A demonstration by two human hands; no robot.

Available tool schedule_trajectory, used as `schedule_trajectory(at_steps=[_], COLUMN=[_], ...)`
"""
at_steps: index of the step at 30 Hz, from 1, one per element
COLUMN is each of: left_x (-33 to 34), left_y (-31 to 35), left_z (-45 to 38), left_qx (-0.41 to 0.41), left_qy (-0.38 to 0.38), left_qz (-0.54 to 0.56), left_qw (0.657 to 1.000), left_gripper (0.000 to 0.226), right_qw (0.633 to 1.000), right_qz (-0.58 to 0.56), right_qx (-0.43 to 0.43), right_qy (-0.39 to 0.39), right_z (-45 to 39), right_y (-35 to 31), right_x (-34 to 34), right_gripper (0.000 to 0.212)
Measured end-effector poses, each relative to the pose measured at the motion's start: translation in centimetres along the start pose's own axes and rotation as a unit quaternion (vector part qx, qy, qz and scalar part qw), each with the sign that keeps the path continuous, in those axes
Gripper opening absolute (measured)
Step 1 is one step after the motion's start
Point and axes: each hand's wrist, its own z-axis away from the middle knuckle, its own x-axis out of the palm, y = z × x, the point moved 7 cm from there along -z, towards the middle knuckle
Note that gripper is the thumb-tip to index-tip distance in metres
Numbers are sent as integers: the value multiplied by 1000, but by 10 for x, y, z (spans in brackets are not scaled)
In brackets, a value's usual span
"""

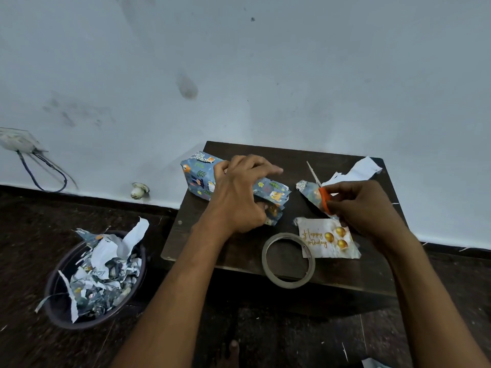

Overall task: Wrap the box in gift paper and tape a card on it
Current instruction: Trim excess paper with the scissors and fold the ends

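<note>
Against the pale wall, the small dark table (231,251) carries the wrapped box (202,179) along its far-left edge, long axis toward the scissors (322,197) gripped by the right hand (364,205), while the left hand (239,197) clasps its unfolded near end.

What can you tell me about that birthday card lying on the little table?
The card is a whitish, slightly creased rectangle of what looks like paper, printed with gold script reading "Happy Birthday" and three shiny gold balloons. It lies flat and face up near the front right of the dark table, not yet taped to anything. The ring of clear tape overlaps its left edge, and the right hand, holding orange-handled scissors, hovers over its upper right corner; whether it touches the card cannot be told.
</note>
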Motion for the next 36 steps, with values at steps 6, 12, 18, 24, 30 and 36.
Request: schedule_trajectory(at_steps=[6, 12, 18, 24, 30, 36], left_x=[7, -2, -19, -26, -47, -55], left_y=[3, -9, -15, -17, -19, -33], left_z=[3, 0, -5, -6, -10, -6], left_qx=[-25, -31, -41, -40, -52, -111], left_qy=[-95, -14, 23, 53, 128, 208], left_qz=[-102, -47, 64, 141, 349, 534], left_qw=[990, 998, 997, 988, 927, 812], left_gripper=[79, 48, 50, 56, 63, 45], right_qw=[980, 960, 965, 960, 955, 923], right_qz=[139, 212, 249, 101, -203, -263], right_qx=[-66, -78, -13, -171, -213, -281], right_qy=[130, 165, 82, 197, 47, 22], right_z=[1, 4, -7, 11, 24, 41], right_y=[-3, 1, 10, -23, -57, -85], right_x=[-12, -10, 6, 10, 44, 53], right_gripper=[25, 27, 28, 32, 40, 45])
